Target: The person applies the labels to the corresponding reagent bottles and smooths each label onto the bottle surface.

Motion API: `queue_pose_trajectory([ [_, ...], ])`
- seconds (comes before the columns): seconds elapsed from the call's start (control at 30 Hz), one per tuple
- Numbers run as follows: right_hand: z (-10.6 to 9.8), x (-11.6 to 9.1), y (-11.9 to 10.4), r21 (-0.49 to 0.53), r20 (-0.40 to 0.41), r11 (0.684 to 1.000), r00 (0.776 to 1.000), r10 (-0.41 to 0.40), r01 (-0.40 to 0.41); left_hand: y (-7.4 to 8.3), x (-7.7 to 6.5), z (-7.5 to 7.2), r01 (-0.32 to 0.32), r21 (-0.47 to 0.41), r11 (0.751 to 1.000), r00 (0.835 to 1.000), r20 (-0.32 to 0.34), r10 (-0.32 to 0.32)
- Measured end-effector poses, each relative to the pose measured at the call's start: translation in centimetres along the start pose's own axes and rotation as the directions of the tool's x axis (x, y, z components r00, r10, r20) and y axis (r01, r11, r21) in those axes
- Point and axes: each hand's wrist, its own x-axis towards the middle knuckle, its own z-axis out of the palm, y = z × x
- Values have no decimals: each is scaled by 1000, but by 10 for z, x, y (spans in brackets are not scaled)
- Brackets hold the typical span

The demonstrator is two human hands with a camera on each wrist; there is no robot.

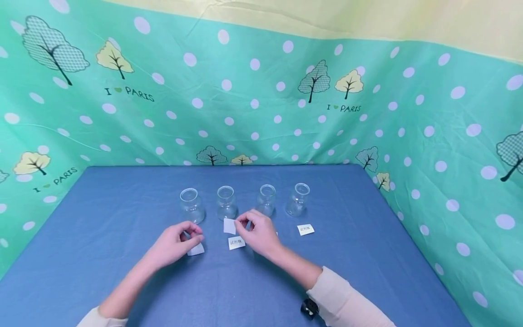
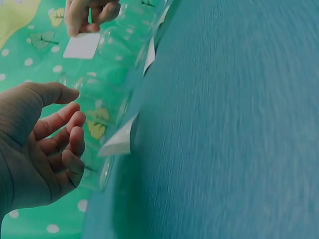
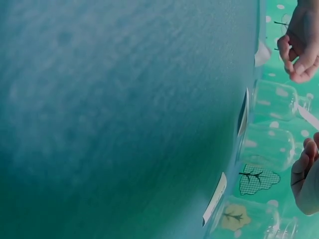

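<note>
Four clear glass jars stand in a row: the leftmost jar (image 1: 192, 207), a second jar (image 1: 226, 204), a third jar (image 1: 267, 200) and the rightmost jar (image 1: 298, 200). My right hand (image 1: 259, 233) pinches a small white paper slip (image 1: 229, 225) by its edge, in front of the second jar. In the left wrist view that slip (image 2: 81, 46) hangs above the table. My left hand (image 1: 180, 242) hovers with loosely curled fingers and nothing in them. Close by it a bent paper slip (image 2: 122, 139) lies on the table, partly covered in the head view.
A slip with handwriting (image 1: 236, 242) lies below the held one, another (image 1: 305, 229) before the rightmost jar. Behind my right hand, a slip's corner (image 1: 277, 234) shows. A blue cloth covers the table (image 1: 245, 290); a green dotted curtain (image 1: 253, 118) hangs behind and at the right.
</note>
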Motion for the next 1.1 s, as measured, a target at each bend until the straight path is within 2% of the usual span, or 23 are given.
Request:
queue_pose_trajectory([
  [0.27,1,-1,-2,-41,-5,999,1000,-11,11,14,5,12,-13,-69,998,1000,3,13],
  [0.47,2,-3,-1,-79,-22,994,997,-78,77,23,7,17,5,-132,991,1000,23,-2],
  [0.67,4,-5,2,-165,-30,972,984,-177,170,28,9,19,-15,-181,983,1000,19,18],
  [0.8,4,-5,-1,-226,-50,933,954,-297,279,29,11,21,-23,-195,980,999,21,28],
  [0.9,4,-5,-3,-269,-48,894,922,-384,358,29,11,22,-24,-199,980,999,20,28],
  [1.1,4,-6,-2,-351,-15,814,867,-498,462,28,12,22,-5,-229,974,1000,22,11],
])
